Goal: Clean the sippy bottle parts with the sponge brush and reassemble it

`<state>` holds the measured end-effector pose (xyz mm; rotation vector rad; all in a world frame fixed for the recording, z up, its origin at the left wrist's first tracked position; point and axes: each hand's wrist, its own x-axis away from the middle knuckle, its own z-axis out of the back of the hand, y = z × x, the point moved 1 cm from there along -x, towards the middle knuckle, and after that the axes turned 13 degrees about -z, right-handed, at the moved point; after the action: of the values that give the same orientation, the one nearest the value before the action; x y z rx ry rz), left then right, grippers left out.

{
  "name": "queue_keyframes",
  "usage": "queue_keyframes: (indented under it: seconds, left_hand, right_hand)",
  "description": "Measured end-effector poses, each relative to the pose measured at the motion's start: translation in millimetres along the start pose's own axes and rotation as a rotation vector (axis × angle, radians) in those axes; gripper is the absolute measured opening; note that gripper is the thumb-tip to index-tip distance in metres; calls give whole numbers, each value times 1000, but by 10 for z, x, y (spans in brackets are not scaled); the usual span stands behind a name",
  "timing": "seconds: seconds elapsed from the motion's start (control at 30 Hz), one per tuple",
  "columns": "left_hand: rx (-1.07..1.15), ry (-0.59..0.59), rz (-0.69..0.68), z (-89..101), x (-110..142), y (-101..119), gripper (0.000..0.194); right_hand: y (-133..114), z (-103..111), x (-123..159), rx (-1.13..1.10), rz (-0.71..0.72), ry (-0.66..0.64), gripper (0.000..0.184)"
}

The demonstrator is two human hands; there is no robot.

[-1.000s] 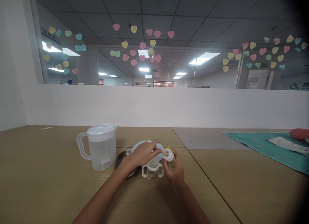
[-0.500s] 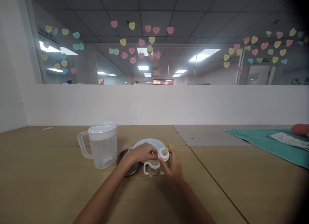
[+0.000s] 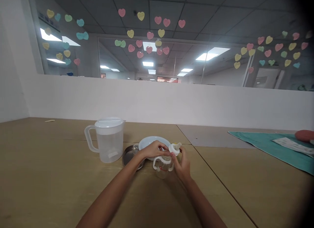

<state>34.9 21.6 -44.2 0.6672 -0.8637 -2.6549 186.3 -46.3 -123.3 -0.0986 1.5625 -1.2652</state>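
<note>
A clear baby bottle (image 3: 162,170) with a white collar and two white handles stands upright on the table, its mouth uncapped. My right hand (image 3: 183,166) grips the white bottle cap (image 3: 174,149) with its clear teat, tilted toward the right just above the bottle's mouth. Over the bottle's neck, my left hand (image 3: 155,149) has its fingers bent together, their tips close to the cap's underside. Whatever those fingertips pinch is hidden from me. Behind the hands lies a pale blue-white plate (image 3: 149,140), partly covered by them.
Left of the bottle, a round metal dish (image 3: 127,155) lies partly under my left forearm. A translucent lidded pitcher (image 3: 110,144) with a handle stands farther left. At the right are a teal cloth (image 3: 260,139), a patterned cloth (image 3: 294,146) and a reddish object (image 3: 305,135).
The cap in my right hand has tipped, so its teat now points up and right. The view has shifted and tilted slightly. My left hand stays at the bottle's neck.
</note>
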Motion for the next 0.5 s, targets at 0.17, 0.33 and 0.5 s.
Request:
queue_keyframes:
  seconds: [0.17,0.33,0.5]
  left_hand:
    - [100,-45,26,94,48,-25,42]
    - [78,-81,32,130,84,20,41]
    - [5,-94,-28,125,89,80,35]
  right_hand:
    - [11,23,-10,4,-11,-4,38]
    - [-4,50,-29,21,-17,37,38]
    - [-3,54,-37,55,11,19,36]
